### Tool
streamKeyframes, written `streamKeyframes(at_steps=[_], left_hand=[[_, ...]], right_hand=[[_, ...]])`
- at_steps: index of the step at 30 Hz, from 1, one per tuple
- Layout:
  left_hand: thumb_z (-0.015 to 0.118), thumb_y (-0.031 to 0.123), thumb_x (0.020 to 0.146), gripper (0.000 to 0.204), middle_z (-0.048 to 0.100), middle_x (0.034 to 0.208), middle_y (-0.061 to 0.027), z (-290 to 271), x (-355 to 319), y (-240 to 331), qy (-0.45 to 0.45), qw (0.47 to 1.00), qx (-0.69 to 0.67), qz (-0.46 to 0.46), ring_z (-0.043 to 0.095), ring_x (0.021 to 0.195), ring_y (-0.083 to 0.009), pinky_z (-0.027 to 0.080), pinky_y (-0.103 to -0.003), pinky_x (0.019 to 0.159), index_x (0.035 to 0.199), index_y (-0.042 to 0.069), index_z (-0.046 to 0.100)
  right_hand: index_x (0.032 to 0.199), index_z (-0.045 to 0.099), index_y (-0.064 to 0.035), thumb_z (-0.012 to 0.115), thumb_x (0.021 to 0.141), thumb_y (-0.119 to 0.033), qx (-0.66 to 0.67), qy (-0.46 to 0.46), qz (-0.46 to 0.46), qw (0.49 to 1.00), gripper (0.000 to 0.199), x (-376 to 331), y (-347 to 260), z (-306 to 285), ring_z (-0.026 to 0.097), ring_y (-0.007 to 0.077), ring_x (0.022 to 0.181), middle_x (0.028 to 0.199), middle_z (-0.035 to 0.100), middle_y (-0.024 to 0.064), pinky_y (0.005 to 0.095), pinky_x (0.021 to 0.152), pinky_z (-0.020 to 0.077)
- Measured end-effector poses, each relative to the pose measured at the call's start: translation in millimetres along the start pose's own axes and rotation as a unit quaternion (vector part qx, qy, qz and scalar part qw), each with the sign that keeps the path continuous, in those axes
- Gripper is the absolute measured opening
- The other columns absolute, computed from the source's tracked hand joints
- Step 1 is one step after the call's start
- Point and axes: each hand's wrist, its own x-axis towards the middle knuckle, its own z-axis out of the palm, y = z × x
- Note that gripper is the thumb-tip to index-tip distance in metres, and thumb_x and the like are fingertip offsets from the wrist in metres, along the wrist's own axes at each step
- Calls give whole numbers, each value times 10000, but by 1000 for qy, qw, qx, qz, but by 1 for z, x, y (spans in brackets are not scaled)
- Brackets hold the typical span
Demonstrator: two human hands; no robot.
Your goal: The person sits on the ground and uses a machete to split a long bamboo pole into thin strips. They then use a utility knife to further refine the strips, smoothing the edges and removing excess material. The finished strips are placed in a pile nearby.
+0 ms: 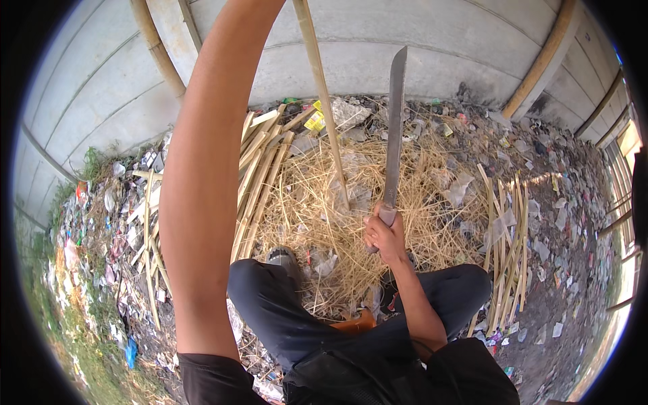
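Observation:
My right hand (389, 237) is closed round the handle of a machete (395, 128), whose long dark blade points up and away from me. My left forearm (202, 169) reaches up past the top edge, so the hand at its end is out of the picture. Just right of that arm, a long bamboo strip (322, 94) stands nearly upright. Its lower end rests among a heap of pale bamboo shavings (304, 202), and its upper end leaves the view. The blade is to the right of the strip, apart from it in the picture.
Split bamboo strips (260, 182) lie behind my left arm, and another bundle (506, 250) lies on the right. Litter (574, 223) covers the ground around. A grey panel wall (445, 67) with bamboo poles (543, 57) closes off the far side. My bent legs (270, 304) frame the shavings.

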Motion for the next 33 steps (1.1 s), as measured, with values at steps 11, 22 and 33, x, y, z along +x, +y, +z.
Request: streamKeyframes(at_steps=[11, 22, 33], left_hand=[[418, 433, 1076, 457, 402, 570, 49, 12, 9, -4, 50, 993, 102, 42, 395, 453, -86, 281, -302, 401, 719, 149, 443], [433, 448, 1065, 459, 390, 538, 57, -5, 7, -2, 28, 999, 2, -25, 396, 415, -87, 283, -293, 384, 697, 176, 445], [431, 414, 1073, 436, 411, 561, 45, -3, -17, 23, 11, 1000, 2, -22, 404, 457, -86, 302, -297, 422, 733, 144, 472]], right_hand=[[792, 500, -57, 615, 944, -63, -292, 41, 75, 953, 190, 11, 137, -50, 455, 105, 434, 567, 491, -10, 310, 411, 380], [816, 463, -108, 613, 930, -42, -43, -29, 223, 973, 200, 3, 93, -32, 392, 67, 457, 597, 430, -47, 294, 447, 374], [847, 511, -56, 617, 942, -121, -54, 7, -71, 996, 157, 9, -2, 21, 481, 105, 457, 572, 479, 0, 308, 425, 383]])
